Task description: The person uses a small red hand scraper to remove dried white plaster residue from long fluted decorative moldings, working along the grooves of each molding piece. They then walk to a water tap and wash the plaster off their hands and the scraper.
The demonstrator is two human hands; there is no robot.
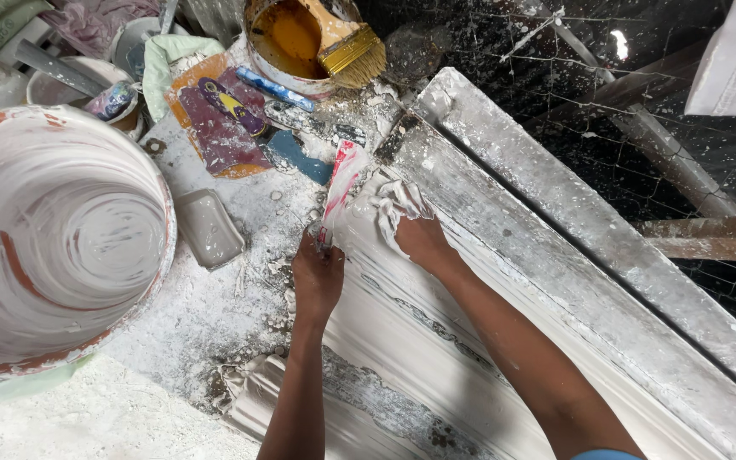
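Plaster work is what our hands are busy with. We are spreading wet white paste onto the top end of a long white moulding (436,341), the biggest thing here. It runs from under our grip down and away past both our arms.

Next biggest is the big bucket (53,238), well off to the left of our grip. Its inside is smeared white all round, and we see no deep pool of paste in it. Just right of our hands lies a long grey board (572,221), speckled white, side by side with the moulding.

Up past the grip stands a round tin (287,38) with orange-yellow paint inside. A wide brush (351,47) rests in it, bristles over the rim. Left of the grip, near the bucket, sits a small grey tray (208,226) – it looks dusty, with nothing much in it.

Our left hand (317,277) is closed tight around the handle of a scraper (338,192). Its red and white blade points up and lies on the moulding.

Our right hand (419,234) sits just beside the blade, with pasty white fingers bent down on the moulding. We cannot tell if they close on a lump of paste or only press.

We think this step is only part done – grey rough patches show lower down the moulding. Another stroke would need a flat blade, a steady pull and more paste.
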